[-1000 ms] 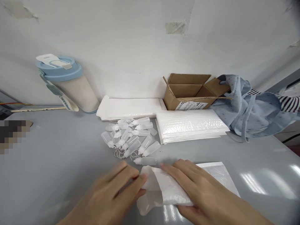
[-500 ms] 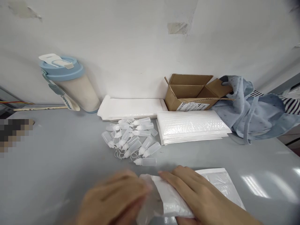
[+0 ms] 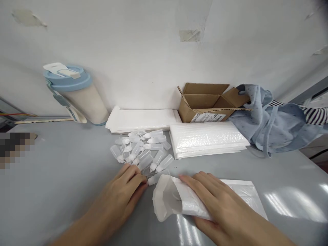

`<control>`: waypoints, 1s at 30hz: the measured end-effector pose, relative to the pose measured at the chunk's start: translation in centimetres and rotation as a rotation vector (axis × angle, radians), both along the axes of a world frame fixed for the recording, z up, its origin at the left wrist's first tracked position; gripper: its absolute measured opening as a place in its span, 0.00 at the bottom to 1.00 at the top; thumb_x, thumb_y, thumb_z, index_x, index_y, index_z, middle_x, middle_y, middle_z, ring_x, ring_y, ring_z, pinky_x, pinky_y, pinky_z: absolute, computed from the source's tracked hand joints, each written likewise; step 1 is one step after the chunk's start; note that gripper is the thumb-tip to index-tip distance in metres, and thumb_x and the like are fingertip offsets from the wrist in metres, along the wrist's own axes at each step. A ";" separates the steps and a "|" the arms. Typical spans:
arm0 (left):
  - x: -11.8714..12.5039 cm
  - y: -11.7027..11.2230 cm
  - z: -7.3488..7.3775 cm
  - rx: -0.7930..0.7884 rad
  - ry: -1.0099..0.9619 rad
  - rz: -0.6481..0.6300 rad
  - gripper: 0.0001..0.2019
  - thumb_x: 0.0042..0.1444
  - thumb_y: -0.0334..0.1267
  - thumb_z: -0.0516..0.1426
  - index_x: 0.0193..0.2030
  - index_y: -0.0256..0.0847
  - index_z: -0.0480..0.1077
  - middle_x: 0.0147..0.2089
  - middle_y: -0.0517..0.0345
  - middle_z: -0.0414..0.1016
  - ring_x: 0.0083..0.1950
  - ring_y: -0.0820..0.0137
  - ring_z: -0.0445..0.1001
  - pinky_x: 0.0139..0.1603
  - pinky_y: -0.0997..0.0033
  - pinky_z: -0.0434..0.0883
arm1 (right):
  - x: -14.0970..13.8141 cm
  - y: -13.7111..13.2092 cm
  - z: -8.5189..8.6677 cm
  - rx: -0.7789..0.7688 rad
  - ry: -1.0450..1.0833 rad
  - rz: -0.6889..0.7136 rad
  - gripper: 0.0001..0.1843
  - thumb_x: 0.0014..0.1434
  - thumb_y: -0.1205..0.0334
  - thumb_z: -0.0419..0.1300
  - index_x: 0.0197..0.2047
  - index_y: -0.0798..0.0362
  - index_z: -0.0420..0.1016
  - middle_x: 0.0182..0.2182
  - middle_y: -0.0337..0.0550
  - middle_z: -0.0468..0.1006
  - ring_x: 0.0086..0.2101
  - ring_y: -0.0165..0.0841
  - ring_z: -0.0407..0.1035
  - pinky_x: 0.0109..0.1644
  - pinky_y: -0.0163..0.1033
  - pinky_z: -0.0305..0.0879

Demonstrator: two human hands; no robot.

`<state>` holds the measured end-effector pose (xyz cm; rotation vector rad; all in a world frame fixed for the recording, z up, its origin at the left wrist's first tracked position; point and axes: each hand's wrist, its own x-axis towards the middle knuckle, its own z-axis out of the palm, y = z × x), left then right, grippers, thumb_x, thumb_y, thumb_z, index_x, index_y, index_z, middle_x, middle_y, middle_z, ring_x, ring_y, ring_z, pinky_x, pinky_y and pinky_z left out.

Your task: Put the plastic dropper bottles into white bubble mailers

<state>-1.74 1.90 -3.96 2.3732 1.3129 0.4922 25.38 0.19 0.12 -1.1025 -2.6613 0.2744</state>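
Note:
My right hand [image 3: 215, 201] grips a white bubble mailer [image 3: 238, 194] lying on the grey table, holding its mouth open toward the left. My left hand [image 3: 123, 194] rests on the table just left of the mailer's mouth, fingers close together, its fingertips touching the nearest small dropper bottle [image 3: 153, 179]. A pile of several clear small dropper bottles [image 3: 143, 150] with white caps lies just beyond both hands.
A stack of bubble mailers [image 3: 207, 138] and a stack of flat white bags [image 3: 140, 119] lie behind the bottles. An open cardboard box [image 3: 207, 102], blue cloth [image 3: 271, 119] and a blue-lidded tumbler [image 3: 77, 94] stand against the wall.
My left hand left the mailer's mouth and moved up to the nearest bottle. The mailer's mouth now gapes wider under my right hand.

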 end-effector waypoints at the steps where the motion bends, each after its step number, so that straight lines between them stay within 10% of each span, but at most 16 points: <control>1: -0.1 0.0 0.1 -0.028 -0.016 0.004 0.13 0.69 0.36 0.46 0.38 0.43 0.70 0.38 0.57 0.70 0.40 0.65 0.70 0.39 0.67 0.70 | 0.0 0.0 0.0 -0.005 0.001 -0.004 0.36 0.52 0.70 0.59 0.64 0.60 0.57 0.48 0.56 0.76 0.46 0.46 0.73 0.48 0.53 0.73; 8: -2.1 0.2 2.9 -0.071 -0.201 0.157 0.10 0.66 0.44 0.50 0.36 0.46 0.67 0.35 0.62 0.70 0.35 0.70 0.70 0.29 0.78 0.67 | 0.6 0.3 0.4 -0.067 0.021 -0.053 0.36 0.53 0.71 0.57 0.64 0.55 0.53 0.50 0.55 0.74 0.46 0.46 0.72 0.46 0.51 0.74; 12: -2.6 0.1 3.9 -0.095 -0.251 0.013 0.07 0.65 0.40 0.53 0.36 0.46 0.70 0.34 0.64 0.72 0.33 0.72 0.71 0.32 0.79 0.68 | 0.7 0.2 0.6 -0.133 0.032 -0.073 0.36 0.53 0.70 0.58 0.65 0.53 0.54 0.52 0.54 0.73 0.47 0.45 0.72 0.47 0.50 0.73; 18: 0.3 -0.5 2.6 0.087 -0.331 -0.261 0.06 0.62 0.29 0.56 0.37 0.41 0.73 0.30 0.61 0.75 0.31 0.73 0.71 0.32 0.79 0.68 | -0.3 -0.1 0.3 -0.202 0.049 -0.041 0.37 0.48 0.72 0.60 0.63 0.57 0.61 0.51 0.54 0.74 0.47 0.44 0.71 0.48 0.46 0.72; 30: 3.4 -2.6 1.0 0.386 -0.358 -0.348 0.15 0.68 0.27 0.46 0.33 0.37 0.70 0.24 0.58 0.70 0.24 0.71 0.62 0.25 0.71 0.63 | -0.9 -1.2 0.7 -0.223 0.110 0.087 0.37 0.44 0.76 0.56 0.61 0.62 0.64 0.49 0.53 0.76 0.47 0.42 0.70 0.51 0.42 0.68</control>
